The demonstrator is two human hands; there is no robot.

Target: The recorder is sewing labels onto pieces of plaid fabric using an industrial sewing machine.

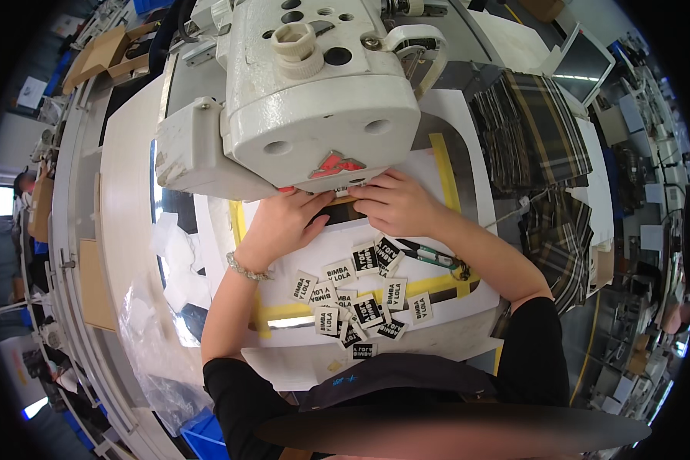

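Observation:
Under the head of a white sewing machine [322,115], a small white label [341,192] lies at the edge of a dark strip of fabric [345,212]. My left hand [284,221] rests beside it on the left, fingers stretched toward the label and thumb apart. From the right, my right hand [397,204] lies with its fingers flat at the label's other side and on the fabric. The machine head partly hides both sets of fingertips and the needle area. Nearer me, several loose black and white labels [395,294] are scattered on the white work plate [284,280].
Green-handled thread snips [433,255] lie by my right forearm. Stacked plaid fabric pieces [548,130] stand at the right, with more plaid pieces [556,238] nearer me. Yellow tape [446,172] edges the work area. Clear plastic wrap [146,337] lies at the left.

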